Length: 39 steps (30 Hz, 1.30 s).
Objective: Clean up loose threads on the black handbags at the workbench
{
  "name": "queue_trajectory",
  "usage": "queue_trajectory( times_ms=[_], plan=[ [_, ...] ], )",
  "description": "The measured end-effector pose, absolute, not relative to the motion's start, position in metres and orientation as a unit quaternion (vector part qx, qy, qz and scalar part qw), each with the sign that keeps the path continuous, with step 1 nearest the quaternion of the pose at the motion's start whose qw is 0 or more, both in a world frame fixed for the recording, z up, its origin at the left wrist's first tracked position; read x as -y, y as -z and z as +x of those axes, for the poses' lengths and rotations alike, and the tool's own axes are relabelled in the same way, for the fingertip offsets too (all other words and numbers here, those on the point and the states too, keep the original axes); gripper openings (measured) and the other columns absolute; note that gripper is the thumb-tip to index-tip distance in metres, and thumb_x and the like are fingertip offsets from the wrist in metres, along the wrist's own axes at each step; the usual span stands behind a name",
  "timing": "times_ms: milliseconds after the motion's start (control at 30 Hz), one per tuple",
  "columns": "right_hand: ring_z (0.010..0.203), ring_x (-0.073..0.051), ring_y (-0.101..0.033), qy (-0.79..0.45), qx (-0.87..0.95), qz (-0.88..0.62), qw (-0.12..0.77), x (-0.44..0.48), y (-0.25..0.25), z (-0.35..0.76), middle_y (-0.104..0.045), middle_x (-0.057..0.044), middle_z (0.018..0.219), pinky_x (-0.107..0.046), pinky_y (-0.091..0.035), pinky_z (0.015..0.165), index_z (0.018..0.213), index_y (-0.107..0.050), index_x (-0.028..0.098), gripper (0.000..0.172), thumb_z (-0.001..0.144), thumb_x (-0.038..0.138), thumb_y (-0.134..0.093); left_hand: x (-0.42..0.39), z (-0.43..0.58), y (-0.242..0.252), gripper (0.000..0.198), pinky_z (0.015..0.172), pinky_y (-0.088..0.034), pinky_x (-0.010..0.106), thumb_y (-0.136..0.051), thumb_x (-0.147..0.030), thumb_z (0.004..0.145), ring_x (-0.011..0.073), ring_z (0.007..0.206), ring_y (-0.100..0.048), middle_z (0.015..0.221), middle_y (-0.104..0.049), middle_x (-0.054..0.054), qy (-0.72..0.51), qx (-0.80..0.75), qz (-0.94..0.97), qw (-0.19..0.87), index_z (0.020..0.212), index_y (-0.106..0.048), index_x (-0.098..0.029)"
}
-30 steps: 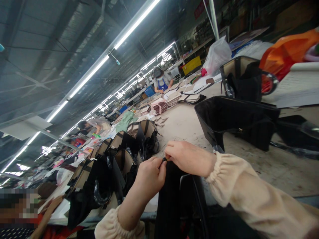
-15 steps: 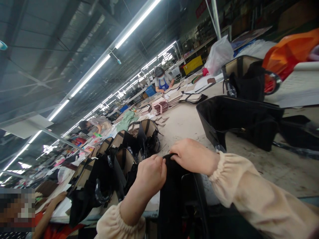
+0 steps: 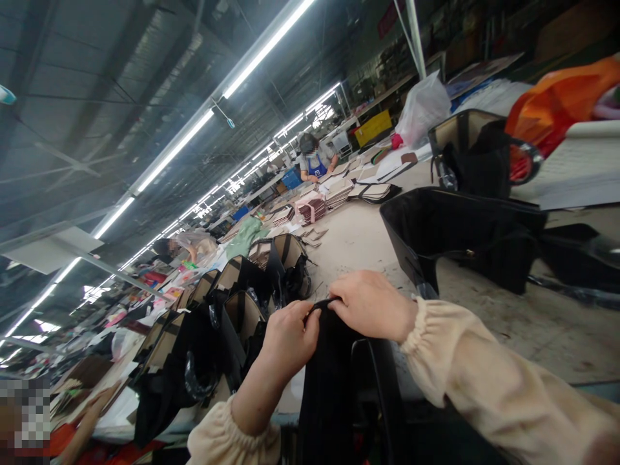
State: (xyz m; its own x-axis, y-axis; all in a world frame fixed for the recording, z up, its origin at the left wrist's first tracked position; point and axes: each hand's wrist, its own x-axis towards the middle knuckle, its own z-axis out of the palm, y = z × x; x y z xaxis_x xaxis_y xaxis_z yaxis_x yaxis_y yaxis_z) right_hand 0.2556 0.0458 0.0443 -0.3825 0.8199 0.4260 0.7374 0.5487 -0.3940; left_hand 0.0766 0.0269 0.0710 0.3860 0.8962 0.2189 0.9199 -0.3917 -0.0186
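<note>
Both of my hands pinch the top edge of a piece of black fabric point(image 3: 327, 381), which hangs down at the table's front edge and looks like part of a bag. My left hand point(image 3: 290, 332) has thumb and fingers closed on the edge. Just to its right, my right hand point(image 3: 371, 303) grips the same edge with its fingertips. A stiff black panel point(image 3: 375, 374) stands right beside the hanging fabric. Below, the lower part of the piece runs out of view.
Several black bags with beige insides point(image 3: 237, 310) stand in rows on the left. A black bag body point(image 3: 465, 223) lies at right, with another upright black bag point(image 3: 469, 155) behind. Stacked panels point(image 3: 312, 206) sit farther back. A co-worker's arm point(image 3: 92, 413) reaches in at lower left.
My left hand has shifted slightly left and down along the fabric edge, so more of the edge shows between my hands. My right hand has moved slightly left, still gripping.
</note>
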Motion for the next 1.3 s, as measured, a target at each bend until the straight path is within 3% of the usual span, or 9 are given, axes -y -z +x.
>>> queue_trajectory(
  times_ms=[100,233,433,800,1100,1300],
  plan=[
    [0.08,-0.02,-0.061,-0.095,0.819,-0.482,0.297,-0.046,-0.042,0.254,-0.068,-0.005,0.083,-0.028,-0.042,0.068,0.08,-0.067,0.021,0.023,0.081,0.033,-0.048,-0.03,0.073,-0.07,0.031,0.074,-0.046,0.027,-0.056,-0.035,0.079,0.0171,0.081,-0.063,0.095,-0.069,0.006,0.136,0.542,-0.829,0.017,0.106,-0.062,-0.02],
    [0.083,-0.02,-0.061,-0.138,0.808,-0.481,0.309,-0.048,-0.04,0.254,-0.07,-0.005,0.085,-0.028,-0.042,0.072,0.083,-0.069,0.023,0.023,0.08,0.031,-0.048,-0.037,0.072,-0.069,0.021,0.069,-0.044,0.024,-0.052,-0.032,0.083,0.0157,0.075,-0.063,0.082,-0.071,0.004,0.123,0.541,-0.832,0.015,0.089,-0.069,-0.021],
    [0.09,-0.018,-0.062,-0.203,0.812,-0.43,0.339,-0.049,-0.039,0.26,-0.069,-0.004,0.097,-0.025,-0.042,0.079,0.104,-0.065,0.023,0.035,0.074,0.023,-0.048,-0.045,0.071,-0.07,0.027,0.058,-0.036,0.021,-0.045,-0.029,0.085,0.0114,0.061,-0.056,0.065,-0.064,0.003,0.107,0.543,-0.833,0.005,0.073,-0.067,-0.017],
    [0.099,-0.023,-0.06,-0.224,0.801,-0.458,0.313,-0.046,-0.034,0.264,-0.064,-0.009,0.112,-0.029,-0.042,0.083,0.127,-0.049,0.019,0.052,0.076,0.029,-0.05,-0.056,0.059,-0.069,0.028,0.053,-0.027,0.021,-0.043,-0.03,0.084,0.0084,0.053,-0.043,0.054,-0.048,-0.003,0.106,0.541,-0.834,-0.009,0.063,-0.056,-0.016],
    [0.1,-0.023,-0.06,-0.24,0.766,-0.467,0.372,-0.048,-0.027,0.265,-0.065,-0.008,0.111,-0.03,-0.044,0.086,0.117,-0.059,0.018,0.043,0.08,0.038,-0.05,-0.062,0.064,-0.072,0.026,0.052,-0.023,0.021,-0.049,-0.028,0.078,0.0081,0.05,-0.037,0.05,-0.038,-0.005,0.113,0.555,-0.824,-0.004,0.055,-0.043,-0.017],
    [0.094,-0.022,-0.062,-0.286,0.726,-0.466,0.418,-0.042,-0.023,0.271,-0.066,-0.007,0.108,-0.031,-0.046,0.085,0.114,-0.061,0.018,0.045,0.079,0.045,-0.052,-0.065,0.062,-0.07,0.024,0.053,-0.027,0.021,-0.053,-0.031,0.077,0.0091,0.053,-0.041,0.052,-0.041,-0.005,0.114,0.561,-0.82,0.0,0.058,-0.048,-0.018]
  ],
)
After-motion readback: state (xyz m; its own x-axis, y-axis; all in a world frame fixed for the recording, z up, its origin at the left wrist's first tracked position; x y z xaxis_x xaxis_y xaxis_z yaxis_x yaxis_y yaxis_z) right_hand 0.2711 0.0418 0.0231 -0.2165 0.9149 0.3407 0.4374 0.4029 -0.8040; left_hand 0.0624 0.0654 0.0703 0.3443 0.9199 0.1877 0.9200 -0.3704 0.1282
